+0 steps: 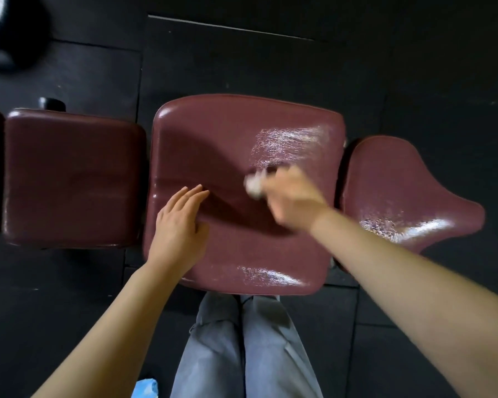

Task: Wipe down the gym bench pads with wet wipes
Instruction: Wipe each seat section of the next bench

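Bare forearms, grey-blue trousers [242,349]

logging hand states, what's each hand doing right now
Left hand: open, flat on the middle pad, holding nothing.
Right hand: closed on a wipe, blurred, on the same pad.

From above, 3 maroon bench pads lie in a row over dark floor mats. The left hand [176,225] rests flat, fingers [194,193] spread, on the middle pad [213,133]. The right hand [292,196], blurred, grips a crumpled white wipe [253,186] against the same pad, beside a wet, glossy patch [285,145]. The right pad [391,179] shines wet too; the left pad [72,176] looks dull. Grey trousers [242,349] show below.
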{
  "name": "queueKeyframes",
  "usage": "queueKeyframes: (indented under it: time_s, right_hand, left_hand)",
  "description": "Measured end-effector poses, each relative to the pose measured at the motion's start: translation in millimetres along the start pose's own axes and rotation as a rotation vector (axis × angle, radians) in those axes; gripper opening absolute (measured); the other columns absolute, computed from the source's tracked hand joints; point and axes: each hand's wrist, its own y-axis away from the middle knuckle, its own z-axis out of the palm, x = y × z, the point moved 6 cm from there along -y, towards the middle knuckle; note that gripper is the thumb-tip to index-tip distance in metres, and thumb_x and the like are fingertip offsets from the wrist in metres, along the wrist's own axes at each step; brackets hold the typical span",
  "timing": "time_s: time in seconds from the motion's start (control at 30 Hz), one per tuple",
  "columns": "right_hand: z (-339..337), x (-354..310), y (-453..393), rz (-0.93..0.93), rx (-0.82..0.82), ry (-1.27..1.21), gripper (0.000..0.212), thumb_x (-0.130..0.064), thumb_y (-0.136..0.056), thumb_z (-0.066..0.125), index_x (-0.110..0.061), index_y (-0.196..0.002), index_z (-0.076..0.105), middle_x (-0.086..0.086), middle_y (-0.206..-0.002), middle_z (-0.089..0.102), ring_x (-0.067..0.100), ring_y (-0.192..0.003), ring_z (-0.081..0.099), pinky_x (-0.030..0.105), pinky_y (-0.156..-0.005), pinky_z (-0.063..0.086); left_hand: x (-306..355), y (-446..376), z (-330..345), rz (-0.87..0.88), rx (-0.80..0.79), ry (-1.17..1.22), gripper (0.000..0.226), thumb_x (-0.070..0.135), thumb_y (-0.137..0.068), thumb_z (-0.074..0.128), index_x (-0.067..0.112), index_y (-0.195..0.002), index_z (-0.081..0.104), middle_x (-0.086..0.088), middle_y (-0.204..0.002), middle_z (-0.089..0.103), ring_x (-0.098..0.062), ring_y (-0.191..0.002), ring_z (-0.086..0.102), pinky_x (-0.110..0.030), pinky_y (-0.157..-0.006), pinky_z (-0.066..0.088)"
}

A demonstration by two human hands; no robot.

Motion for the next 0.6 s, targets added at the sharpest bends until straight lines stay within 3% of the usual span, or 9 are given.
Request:
queueKeyframes:
  time_s: [0.07,0.13,0.23,0.33,0.43,0.53,0.6]
  right_hand:
    - [13.7,-50.3,71.5,-0.349,-0.124,-0.110,0.044,-0.015,-0.075,0.054,-0.022,-0.117,0.062,-0.001,-0.081,0.061,0.022,-0.069,0.055,0.032,-0.063,0.037]
    - [16.4,-78.9,132.2,-0.601,-0.224,-0.167,0.045,-0.019,-0.064,0.071,-0.022,-0.106,0.055,-0.003,-0.079,0.060,0.018,-0.071,0.054,0.030,-0.064,0.038]
    - [13.7,-72.8,133.3,-0.724,-0.248,-0.106,0.047,-0.021,-0.063,0.074,-0.024,-0.097,0.043,-0.009,-0.079,0.058,0.016,-0.072,0.050,0.031,-0.068,0.030]
    - [-8.8,-28.8,52.6,-0.526,-0.036,-0.123,0.029,-0.011,-0.076,0.053,-0.028,-0.099,0.058,-0.006,-0.082,0.064,0.021,-0.068,0.056,0.033,-0.063,0.035]
    - [-41.4,51.5,-27.7,-0.089,0.156,0.026,0.019,-0.006,-0.071,0.063,-0.021,-0.083,0.061,0.005,-0.072,0.065,0.032,-0.067,0.058,0.037,-0.063,0.040]
    - [-55.2,92.2,-49.6,0.264,0.258,0.011,0.008,-0.007,-0.075,0.058,-0.012,-0.080,0.054,0.011,-0.073,0.061,0.035,-0.073,0.054,0.041,-0.069,0.039]
    - [-39.9,78.0,-34.1,0.324,0.256,-0.102,0.015,-0.008,-0.077,0.051,-0.010,-0.090,0.059,0.015,-0.079,0.063,0.038,-0.078,0.056,0.043,-0.071,0.040]
  left_hand:
    - [7.0,-1.0,3.2,0.023,-0.023,-0.014,0.061,0.007,-0.081,0.049,0.018,-0.141,0.050,0.004,-0.153,0.040,-0.018,-0.147,0.025,-0.044,-0.116,0.024]
    - [11.3,-0.6,7.7,0.052,-0.049,-0.042,0.063,0.002,-0.082,0.054,0.019,-0.143,0.048,0.005,-0.155,0.037,-0.016,-0.147,0.023,-0.040,-0.116,0.021]
    - [9.6,0.5,14.1,0.073,-0.068,-0.061,0.064,0.004,-0.081,0.053,0.019,-0.143,0.048,0.005,-0.156,0.035,-0.016,-0.147,0.024,-0.037,-0.116,0.020]
    - [6.5,-0.7,14.2,0.089,-0.051,-0.075,0.064,0.013,-0.077,0.044,0.018,-0.141,0.050,0.004,-0.155,0.037,-0.017,-0.146,0.028,-0.040,-0.115,0.023]
    - [6.3,-0.5,15.4,0.105,-0.056,-0.094,0.065,0.015,-0.076,0.041,0.018,-0.141,0.051,0.004,-0.155,0.037,-0.017,-0.146,0.029,-0.040,-0.115,0.024]
    - [5.6,-2.5,14.5,0.116,-0.030,-0.093,0.065,0.014,-0.076,0.041,0.017,-0.141,0.051,0.004,-0.154,0.039,-0.016,-0.146,0.028,-0.042,-0.116,0.026]
    - [5.7,-2.5,15.3,0.113,-0.019,-0.089,0.066,0.014,-0.076,0.042,0.018,-0.141,0.050,0.004,-0.154,0.039,-0.016,-0.146,0.028,-0.041,-0.116,0.025]
